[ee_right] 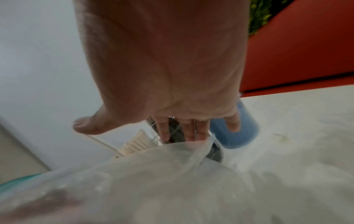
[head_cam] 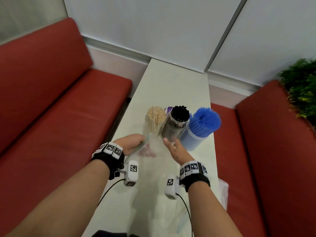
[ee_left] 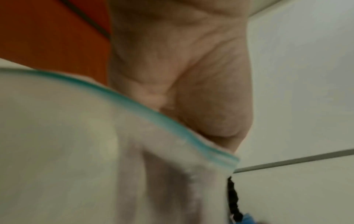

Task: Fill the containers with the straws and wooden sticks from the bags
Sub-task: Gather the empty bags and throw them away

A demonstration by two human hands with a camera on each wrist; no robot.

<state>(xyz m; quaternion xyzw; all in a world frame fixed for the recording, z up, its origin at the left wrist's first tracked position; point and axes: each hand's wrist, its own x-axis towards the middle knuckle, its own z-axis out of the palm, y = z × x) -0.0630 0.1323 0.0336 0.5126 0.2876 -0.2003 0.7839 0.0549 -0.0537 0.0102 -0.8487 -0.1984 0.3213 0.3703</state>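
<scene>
Two red benches flank me, one on my left (head_cam: 51, 103) and one on my right (head_cam: 273, 142), with one narrow white table (head_cam: 171, 86) between them. On the table lies one large clear bag (head_cam: 153, 177) with a teal zip edge, spread under both my wrists; I see no straws or sticks in it. A second crumpled clear bag (head_cam: 223, 194) sits at the table's right edge. Beyond the large bag stand three clear containers in a row, touching: the right one (head_cam: 193, 139) packed with blue straws (head_cam: 206, 120), the middle one (head_cam: 171, 129) with black straws (head_cam: 180, 112), the left one (head_cam: 150, 127) with wooden sticks (head_cam: 156, 117). My left hand (head_cam: 132, 143) grips the large bag's zip edge, fingers curled under it. My right hand (head_cam: 176, 150) is spread flat, fingers straight, fingertips (ee_right: 193, 133) at the bag's far edge just before the middle container.
</scene>
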